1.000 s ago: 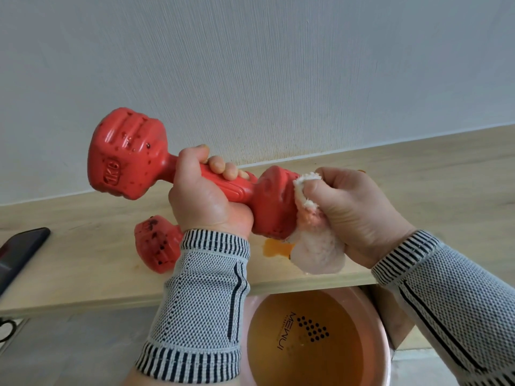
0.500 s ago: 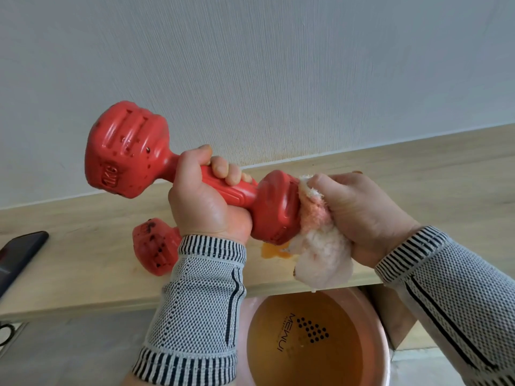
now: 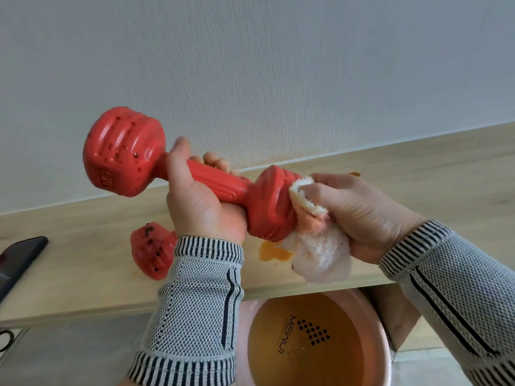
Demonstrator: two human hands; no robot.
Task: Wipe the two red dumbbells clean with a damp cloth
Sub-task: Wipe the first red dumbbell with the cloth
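I'd keep the damp cloth (image 3: pixel 317 246) pressed against the near head and turn the raised dumbbell (image 3: pixel 195 179) by its handle, so that the speckled far head gets wiped too. My left hand (image 3: pixel 200 207) wraps the handle above the wooden ledge (image 3: pixel 418 174); my right hand (image 3: pixel 359 210) clutches the cloth. The second dumbbell (image 3: pixel 152 253) lies on the ledge, behind my left wrist.

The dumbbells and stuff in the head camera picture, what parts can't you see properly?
Head view:
- Second dumbbell on the shelf: mostly hidden behind the left hand and its sleeve.
- Held dumbbell: far end face covered by the cloth in the right hand.
- Basin: cut off by the bottom edge.
- Dark object: cut off at the left edge.
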